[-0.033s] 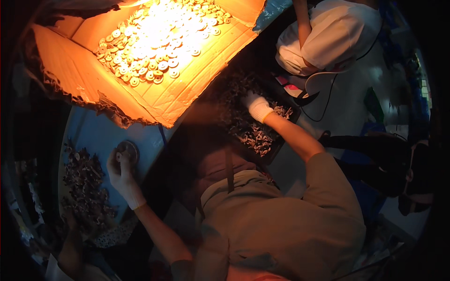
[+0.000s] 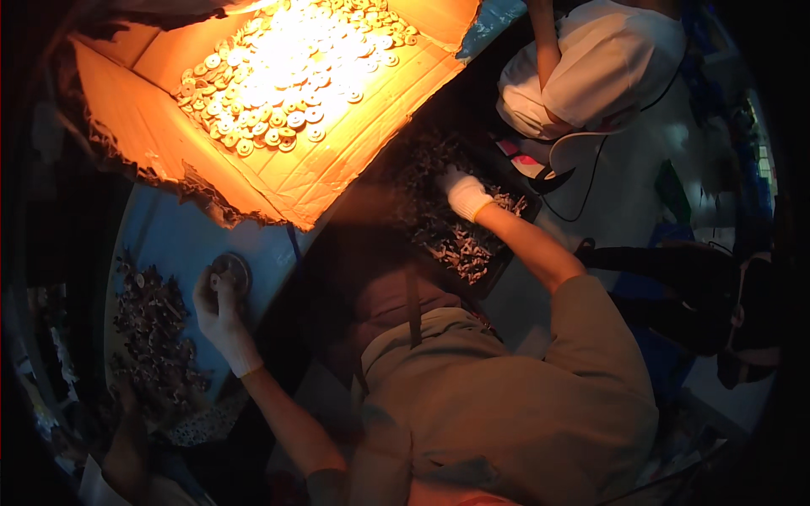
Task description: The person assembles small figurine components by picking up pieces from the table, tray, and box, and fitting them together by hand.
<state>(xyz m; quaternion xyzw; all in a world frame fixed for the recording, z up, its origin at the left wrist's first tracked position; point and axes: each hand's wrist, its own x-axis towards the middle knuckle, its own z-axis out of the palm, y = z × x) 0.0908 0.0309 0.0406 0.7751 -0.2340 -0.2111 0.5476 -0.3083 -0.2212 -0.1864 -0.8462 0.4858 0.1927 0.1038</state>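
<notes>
Nothing's really shifted, so you're probably mid-grab: white-gloved left hand (image 2: 223, 316) at a round grey disc (image 2: 237, 271) on the blue surface (image 2: 268, 251), white-gloved right hand (image 2: 466, 194) among small metallic parts (image 2: 467, 255); can't tell either grip.

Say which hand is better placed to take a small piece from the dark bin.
Probably the right hand: it reaches into the dark bin, among the small pieces. The left hand is at the round disc over the blue table.
</notes>
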